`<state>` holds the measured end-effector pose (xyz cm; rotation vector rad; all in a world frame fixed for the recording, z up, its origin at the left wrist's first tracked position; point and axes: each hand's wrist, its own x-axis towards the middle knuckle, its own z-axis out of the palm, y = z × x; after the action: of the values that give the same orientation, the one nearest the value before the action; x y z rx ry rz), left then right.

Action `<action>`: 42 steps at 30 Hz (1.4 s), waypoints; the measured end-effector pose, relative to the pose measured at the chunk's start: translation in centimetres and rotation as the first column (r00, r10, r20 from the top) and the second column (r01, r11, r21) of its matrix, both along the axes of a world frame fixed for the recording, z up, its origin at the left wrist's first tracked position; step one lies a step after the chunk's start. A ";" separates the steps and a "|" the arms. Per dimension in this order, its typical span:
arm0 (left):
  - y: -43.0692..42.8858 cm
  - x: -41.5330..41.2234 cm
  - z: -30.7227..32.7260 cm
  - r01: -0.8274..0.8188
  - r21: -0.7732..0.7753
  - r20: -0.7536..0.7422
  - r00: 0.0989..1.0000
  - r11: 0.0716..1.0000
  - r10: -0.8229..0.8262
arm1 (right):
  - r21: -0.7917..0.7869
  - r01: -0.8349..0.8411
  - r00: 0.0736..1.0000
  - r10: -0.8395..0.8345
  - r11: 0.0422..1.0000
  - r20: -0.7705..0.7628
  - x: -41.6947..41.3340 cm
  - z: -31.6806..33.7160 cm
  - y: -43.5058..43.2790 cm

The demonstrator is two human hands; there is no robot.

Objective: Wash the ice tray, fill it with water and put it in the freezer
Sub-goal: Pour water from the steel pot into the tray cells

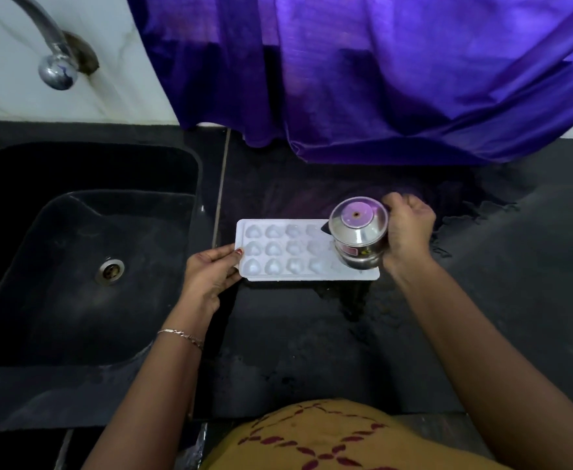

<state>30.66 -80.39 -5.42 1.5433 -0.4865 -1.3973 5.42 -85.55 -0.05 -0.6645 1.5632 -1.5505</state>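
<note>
A white plastic ice tray (288,249) with three rows of heart-shaped moulds is pictured lying flat on a wet black countertop (295,351) just right of the sink (75,225), its left end held by the left hand (210,276), its right end overlapped by a small steel pot (359,237) gripped in the right hand (408,232).

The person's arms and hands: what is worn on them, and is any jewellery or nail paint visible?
Both forearms are bare; no sleeves show. A thin golden chain bracelet circles the left wrist. The left hand has a red-painted thumbnail. The right hand and wrist show no jewellery. The garment is mustard yellow with a dark red pattern.
</note>
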 end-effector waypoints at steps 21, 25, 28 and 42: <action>-0.7 0.3 -1.0 -0.026 0.043 0.002 1.000 0.999 0.026 | -0.073 0.145 0.916 -0.162 0.987 -0.367 -6.7 -1.3 4.1; -0.6 0.3 -1.0 -0.031 0.045 0.011 0.999 0.999 0.030 | -0.077 0.095 0.878 -0.120 0.992 -0.463 -6.4 -1.4 3.8; -0.5 0.1 -0.9 -0.040 0.038 0.008 0.999 0.999 0.039 | -0.057 0.060 0.852 -0.081 0.997 -0.517 -6.1 -1.4 3.6; -0.6 0.0 -1.0 -0.043 0.031 0.003 0.999 0.999 0.043 | -0.017 -0.037 0.749 0.016 0.999 -0.663 -5.2 -1.4 2.9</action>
<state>30.65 -80.94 -6.40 1.5720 -0.4325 -1.3756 0.25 -82.61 -1.47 -1.3637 2.0268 -1.3804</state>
